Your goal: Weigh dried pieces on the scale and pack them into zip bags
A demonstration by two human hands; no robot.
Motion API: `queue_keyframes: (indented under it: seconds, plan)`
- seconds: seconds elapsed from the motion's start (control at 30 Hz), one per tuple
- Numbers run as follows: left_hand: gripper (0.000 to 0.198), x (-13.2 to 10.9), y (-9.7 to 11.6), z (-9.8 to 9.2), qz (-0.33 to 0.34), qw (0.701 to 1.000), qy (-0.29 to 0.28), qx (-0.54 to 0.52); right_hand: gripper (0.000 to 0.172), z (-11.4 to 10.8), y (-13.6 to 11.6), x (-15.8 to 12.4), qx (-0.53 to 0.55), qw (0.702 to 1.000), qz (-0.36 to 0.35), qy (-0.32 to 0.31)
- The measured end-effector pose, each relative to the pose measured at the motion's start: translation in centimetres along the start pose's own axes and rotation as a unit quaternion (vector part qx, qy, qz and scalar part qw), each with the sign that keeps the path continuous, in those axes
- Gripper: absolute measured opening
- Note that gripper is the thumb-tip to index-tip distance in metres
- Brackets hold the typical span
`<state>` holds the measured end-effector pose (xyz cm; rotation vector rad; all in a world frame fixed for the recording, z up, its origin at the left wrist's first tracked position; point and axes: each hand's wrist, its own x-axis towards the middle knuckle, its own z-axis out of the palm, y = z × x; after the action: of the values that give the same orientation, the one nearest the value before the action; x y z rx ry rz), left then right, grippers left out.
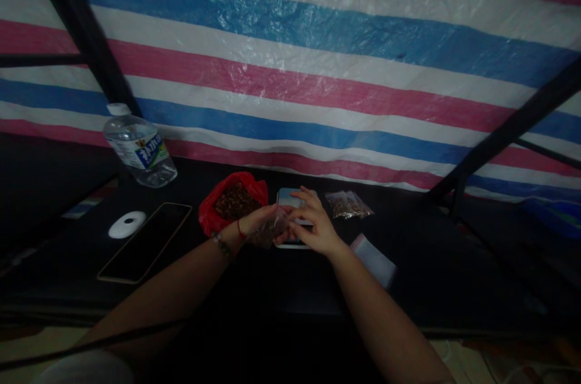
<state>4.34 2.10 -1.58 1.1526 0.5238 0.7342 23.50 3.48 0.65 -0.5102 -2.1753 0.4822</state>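
Note:
A small clear plastic bag [269, 229] with dark brown bits inside is held in my left hand [259, 219], its fingers closed round the side. My right hand [315, 223] meets it from the right, thumb and a finger pinching the bag's edge while the other fingers reach forward. Under both hands lies a small flat device with a pale top, perhaps a scale [288, 197], partly covered. Just left of them sits an open red bag [211, 208] full of brown bits [236, 200]. Filled small bags [348, 205] lie to the right, near a stack of flat clear bags [374, 261].
A large water bottle [140, 151] stands at the back left. Before it lie a white round object [127, 225] and a phone [145, 243] on the black table [290, 293]. Dark metal poles [503, 129] slant at both sides, against a striped plastic sheet [290, 81].

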Motion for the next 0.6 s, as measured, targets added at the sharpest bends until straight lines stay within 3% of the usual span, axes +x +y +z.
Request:
queue_keyframes:
  seconds: [0.07,0.17,0.3,0.4,0.5,0.6]
  plan:
    - [0.074,-0.1,-0.2,0.1,0.002,1.0,-0.006,0.01,0.003,-0.1,-0.1,0.0,0.001,1.0,0.012,0.016]
    - [0.076,-0.4,-0.1,0.1,0.028,1.0,-0.003,-0.014,0.006,-0.6,0.5,0.0,0.015,0.993,0.05,0.109]
    - [0.059,-0.3,0.8,0.3,0.081,0.992,0.068,0.068,0.008,-1.2,1.2,-0.1,0.033,0.973,0.079,0.212]
    - [0.038,0.1,1.3,0.9,0.089,0.968,0.139,0.189,0.009,-0.9,1.3,0.0,0.08,0.961,0.115,0.238]
    - [0.035,0.2,1.5,1.3,0.098,0.954,0.169,0.229,0.036,-0.4,1.5,0.1,0.173,0.935,0.178,0.252]
    - [0.034,0.0,1.4,1.2,0.125,0.946,0.166,0.25,0.028,-0.2,1.7,0.1,0.21,0.921,0.225,0.237]
